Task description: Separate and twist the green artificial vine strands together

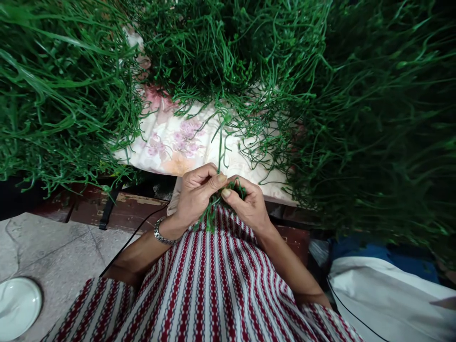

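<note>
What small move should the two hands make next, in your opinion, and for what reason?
Probably the left hand should gently draw the long thin green stem aside while the right hand steadies the small tangled bunch of green strands: the stem extends beyond the left hand, and the strands lie crowded between both hands.

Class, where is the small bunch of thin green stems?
In the head view, the bunch sits near the centre, held by the left hand and right hand, before the red-and-white striped garment.
</note>
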Tool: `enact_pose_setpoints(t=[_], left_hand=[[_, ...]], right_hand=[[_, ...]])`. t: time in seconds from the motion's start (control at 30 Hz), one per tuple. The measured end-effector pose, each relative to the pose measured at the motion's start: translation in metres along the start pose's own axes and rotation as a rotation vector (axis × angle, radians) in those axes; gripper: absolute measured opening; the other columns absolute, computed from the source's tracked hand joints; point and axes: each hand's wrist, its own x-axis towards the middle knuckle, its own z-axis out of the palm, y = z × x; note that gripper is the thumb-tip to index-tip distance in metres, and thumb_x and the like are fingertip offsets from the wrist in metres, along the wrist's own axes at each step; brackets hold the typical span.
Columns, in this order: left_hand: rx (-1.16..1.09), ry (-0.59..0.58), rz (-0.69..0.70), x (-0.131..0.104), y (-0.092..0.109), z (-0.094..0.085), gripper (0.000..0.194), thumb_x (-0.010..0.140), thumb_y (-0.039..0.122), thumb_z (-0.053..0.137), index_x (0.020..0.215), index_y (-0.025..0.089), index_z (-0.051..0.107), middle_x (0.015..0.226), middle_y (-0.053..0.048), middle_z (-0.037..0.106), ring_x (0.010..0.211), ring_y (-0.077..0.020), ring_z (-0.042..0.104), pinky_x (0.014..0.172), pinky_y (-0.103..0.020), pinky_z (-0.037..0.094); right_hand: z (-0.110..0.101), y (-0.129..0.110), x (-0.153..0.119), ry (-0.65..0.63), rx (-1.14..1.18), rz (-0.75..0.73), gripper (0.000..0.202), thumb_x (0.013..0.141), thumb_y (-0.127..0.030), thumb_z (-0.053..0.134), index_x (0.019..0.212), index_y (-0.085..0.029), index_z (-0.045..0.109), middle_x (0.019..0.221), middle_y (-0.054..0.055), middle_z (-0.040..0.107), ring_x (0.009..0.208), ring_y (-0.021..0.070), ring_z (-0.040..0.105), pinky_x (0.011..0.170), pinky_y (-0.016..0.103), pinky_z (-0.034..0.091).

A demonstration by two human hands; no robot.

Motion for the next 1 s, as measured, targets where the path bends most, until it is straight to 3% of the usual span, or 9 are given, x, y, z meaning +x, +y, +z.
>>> enact_pose_setpoints(t=[0.1, 0.23, 0.37, 0.5, 0.63, 0.77, 0.87, 1.0], left_hand=[[0.055, 0.019, 0.066, 0.001, -0.003, 0.000, 0.024, 0.073, 0.029, 0.069, 0.056, 0.016, 0.057, 0.070, 0.000, 0.048, 0.071, -0.0109, 0.046, 0.066, -0.023, 0.037], [0.036, 0.013, 0.068, 0.001, -0.005, 0.002, 0.021, 0.070, 0.029, 0.071, 0.057, 0.017, 0.061, 0.080, -0.002, 0.051, 0.086, -0.0139, 0.049, 0.075, -0.025, 0.040], [-0.080, -0.008, 0.060, 0.000, -0.006, 0.002, 0.019, 0.071, 0.025, 0.070, 0.057, 0.017, 0.060, 0.074, -0.001, 0.051, 0.078, -0.0121, 0.049, 0.072, -0.024, 0.040], [-0.205, -0.003, 0.039, -0.001, -0.002, 0.003, 0.014, 0.074, 0.022, 0.067, 0.062, 0.018, 0.061, 0.071, 0.000, 0.052, 0.071, -0.0103, 0.049, 0.068, -0.023, 0.039], [-0.258, -0.017, 0.018, -0.003, 0.003, 0.005, 0.014, 0.075, 0.023, 0.066, 0.062, 0.019, 0.061, 0.068, 0.000, 0.053, 0.071, -0.0113, 0.050, 0.068, -0.023, 0.041], [-0.238, -0.023, 0.028, -0.004, 0.002, 0.003, 0.015, 0.074, 0.023, 0.066, 0.061, 0.019, 0.061, 0.069, 0.000, 0.055, 0.072, -0.0123, 0.053, 0.069, -0.025, 0.043], [-0.140, -0.004, 0.111, -0.005, 0.000, 0.000, 0.014, 0.073, 0.021, 0.067, 0.061, 0.018, 0.061, 0.070, -0.001, 0.056, 0.073, -0.0125, 0.054, 0.070, -0.026, 0.043], [0.046, 0.060, 0.214, -0.004, -0.003, -0.001, 0.019, 0.072, 0.024, 0.069, 0.057, 0.018, 0.058, 0.066, 0.000, 0.055, 0.071, -0.0129, 0.054, 0.067, -0.027, 0.042]], right_hand=[[0.001, -0.001, -0.002, 0.081, -0.112, -0.023, 0.014, 0.078, -0.030, 0.061, 0.084, -0.018, 0.058, 0.070, -0.003, 0.052, 0.063, 0.0089, 0.044, 0.060, 0.020, 0.037], [0.004, 0.000, -0.002, 0.038, -0.122, -0.070, 0.006, 0.079, -0.022, 0.057, 0.081, -0.017, 0.059, 0.067, -0.004, 0.051, 0.060, 0.0079, 0.043, 0.060, 0.020, 0.038], [0.007, 0.001, -0.003, 0.036, -0.132, -0.114, 0.007, 0.078, -0.016, 0.053, 0.078, -0.016, 0.060, 0.065, -0.004, 0.051, 0.057, 0.0067, 0.043, 0.057, 0.019, 0.038], [0.010, 0.001, -0.006, 0.143, -0.182, -0.147, 0.010, 0.080, -0.020, 0.055, 0.085, -0.016, 0.063, 0.074, 0.000, 0.062, 0.062, 0.0092, 0.053, 0.062, 0.021, 0.043], [0.013, 0.004, -0.008, 0.202, -0.141, -0.145, 0.011, 0.082, -0.026, 0.057, 0.085, -0.017, 0.064, 0.075, 0.001, 0.063, 0.064, 0.0101, 0.054, 0.062, 0.022, 0.044], [0.015, 0.009, -0.007, 0.200, 0.012, -0.054, 0.015, 0.080, -0.032, 0.060, 0.082, -0.017, 0.063, 0.064, -0.002, 0.057, 0.053, 0.0078, 0.046, 0.054, 0.021, 0.041], [0.015, 0.009, -0.006, 0.197, 0.107, 0.003, 0.017, 0.078, -0.034, 0.063, 0.080, -0.017, 0.063, 0.059, -0.004, 0.051, 0.050, 0.0066, 0.040, 0.051, 0.020, 0.037], [0.013, 0.007, -0.006, 0.213, 0.044, 0.016, 0.020, 0.076, -0.037, 0.064, 0.080, -0.017, 0.063, 0.061, -0.003, 0.055, 0.055, 0.0089, 0.044, 0.053, 0.021, 0.039]])
